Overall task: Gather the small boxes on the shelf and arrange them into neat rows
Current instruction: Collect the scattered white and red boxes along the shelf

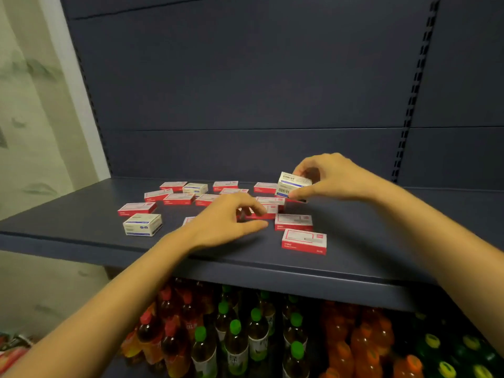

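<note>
Cardboard, flat red-and-white boxes (pixel 303 241) lie scattered on the matte dark-blue metal shelf (pixel 81 225), right hand (pixel 330 177) pinching a white blue-striped box (pixel 291 184) lifted above them, left hand (pixel 226 219) loosely curled, fingertips on a red box (pixel 261 212), grip unclear.

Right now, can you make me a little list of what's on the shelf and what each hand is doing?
place: dark blue shelf in front of a blue back panel
red and white boxes: many, lying flat, scattered, not yet in rows
white and blue boxes: one at front left, one at the back
right hand: holds a white and blue box, lifted and tilted
left hand: fingers reach onto a red box in the middle
below: bottles with green, red and orange caps
</note>
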`<state>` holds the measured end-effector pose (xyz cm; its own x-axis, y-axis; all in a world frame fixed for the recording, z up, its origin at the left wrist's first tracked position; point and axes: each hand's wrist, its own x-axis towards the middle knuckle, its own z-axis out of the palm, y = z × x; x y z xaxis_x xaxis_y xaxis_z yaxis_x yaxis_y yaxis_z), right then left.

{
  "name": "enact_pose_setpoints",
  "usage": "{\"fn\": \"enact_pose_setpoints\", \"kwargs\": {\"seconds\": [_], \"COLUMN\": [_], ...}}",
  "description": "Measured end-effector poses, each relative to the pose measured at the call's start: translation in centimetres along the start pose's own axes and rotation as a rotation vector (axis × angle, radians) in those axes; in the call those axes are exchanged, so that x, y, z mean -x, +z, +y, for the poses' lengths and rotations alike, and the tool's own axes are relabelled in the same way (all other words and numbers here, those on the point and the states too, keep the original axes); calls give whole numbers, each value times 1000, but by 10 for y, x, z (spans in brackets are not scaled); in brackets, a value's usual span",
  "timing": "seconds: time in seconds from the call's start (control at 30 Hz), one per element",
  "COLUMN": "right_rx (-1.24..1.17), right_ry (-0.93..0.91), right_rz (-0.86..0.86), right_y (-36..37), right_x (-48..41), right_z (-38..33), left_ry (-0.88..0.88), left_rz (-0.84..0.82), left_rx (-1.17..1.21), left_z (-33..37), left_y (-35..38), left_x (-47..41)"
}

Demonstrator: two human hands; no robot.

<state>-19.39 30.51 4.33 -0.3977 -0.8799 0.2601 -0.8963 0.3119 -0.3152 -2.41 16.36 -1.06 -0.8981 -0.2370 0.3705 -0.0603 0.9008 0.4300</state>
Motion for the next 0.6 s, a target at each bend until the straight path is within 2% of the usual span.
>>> {"fn": "enact_pose_setpoints", "kwargs": {"seconds": [0.3,0.43,0.6], "right_rx": [52,59,70], "right_ry": [275,372,443], "right_rz": [62,102,134], "right_y": [-5,-6,-10], "right_x": [52,82,121], "right_z": [27,35,45], "left_ry": [169,215,281], "left_rz": [-377,-368,-235], "left_rx": [-44,-62,-2], "left_z": [6,4,16], "left_y": [39,41,35], "left_x": [-39,-46,-57]}}
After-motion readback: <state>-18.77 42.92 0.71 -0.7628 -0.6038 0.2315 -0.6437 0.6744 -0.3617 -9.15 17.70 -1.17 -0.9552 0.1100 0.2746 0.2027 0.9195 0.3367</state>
